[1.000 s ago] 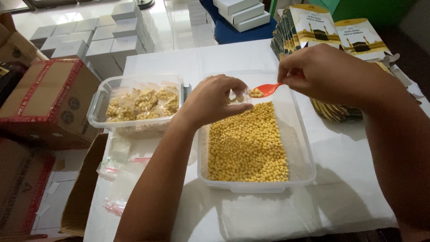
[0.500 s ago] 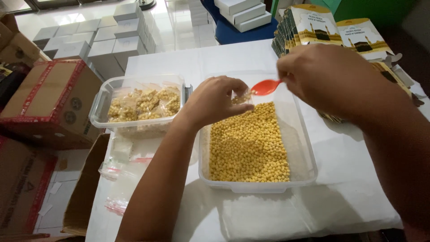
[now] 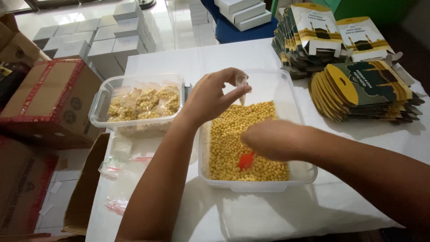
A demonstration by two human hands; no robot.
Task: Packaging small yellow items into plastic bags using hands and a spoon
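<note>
My left hand (image 3: 212, 96) pinches a small clear plastic bag (image 3: 242, 87) with a few yellow pellets in it, held above the far end of a large clear tub (image 3: 301, 172). The tub is filled with small round yellow pellets (image 3: 242, 134). My right hand (image 3: 273, 140), blurred, is low over the near part of the tub and grips a red plastic spoon (image 3: 246, 160) whose bowl dips into the pellets.
A second clear tub (image 3: 101, 101) at left holds several filled bags of pellets. Empty clear bags (image 3: 117, 168) lie near the white table's left edge. Stacks of flat printed cartons (image 3: 363, 89) sit at right. Cardboard boxes (image 3: 49, 101) and white boxes (image 3: 103, 38) stand on the floor.
My right hand swung the red spoon from the bag's mouth down toward me into the near pellets. My left hand stayed up holding the bag. The carton stacks at right are now uncovered.
</note>
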